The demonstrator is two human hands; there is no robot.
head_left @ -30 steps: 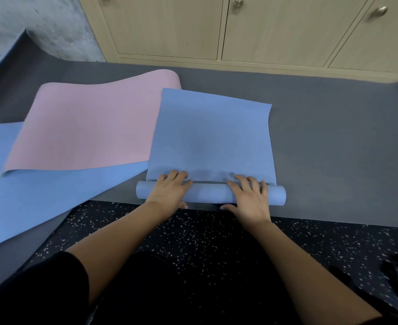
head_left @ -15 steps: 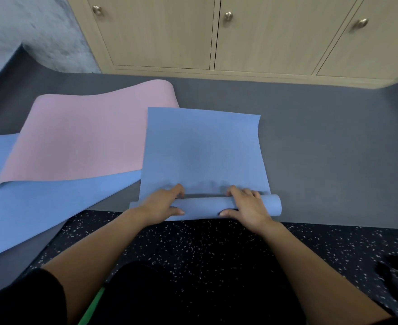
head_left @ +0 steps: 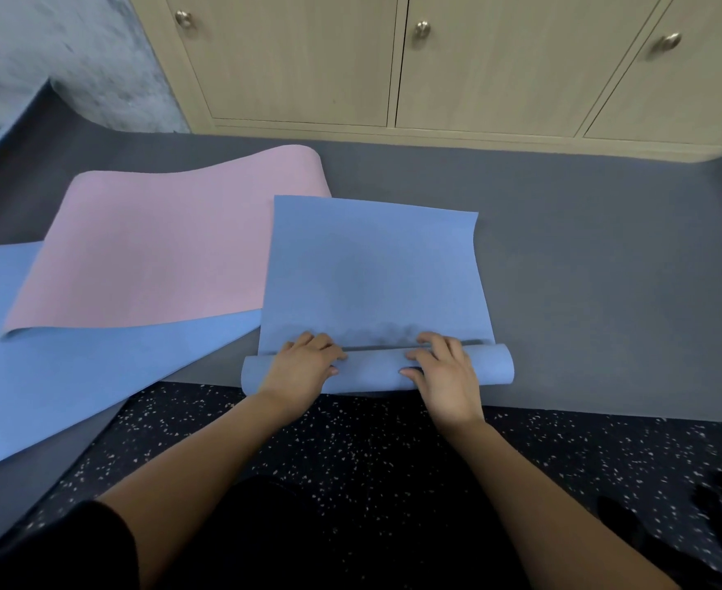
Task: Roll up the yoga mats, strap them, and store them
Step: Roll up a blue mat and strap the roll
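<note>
We have both hands on the blue mat. It lies in the middle of the frame on the grey floor covering, with its far end flat and pointing toward the wooden cabinet along the top. The near end is wound into a roll lying across the frame, right where the grey covering meets the dark speckled floor.

Our left hand grips the roll toward its left end, fingers curled over the top and thumb on the near side. Our right hand grips it toward the right end in the same way. The hands are apart, with a bare stretch of roll between them, and each end of the roll sticks out past a hand.

At the left of the frame a pink mat lies spread on a second blue mat. The flat part of our mat overlaps the pink mat's right edge. The cabinet doors are closed, each with a round metal knob. A black sleeve shows at the lower left. At the lower right lies something dark, too blurred to name.
</note>
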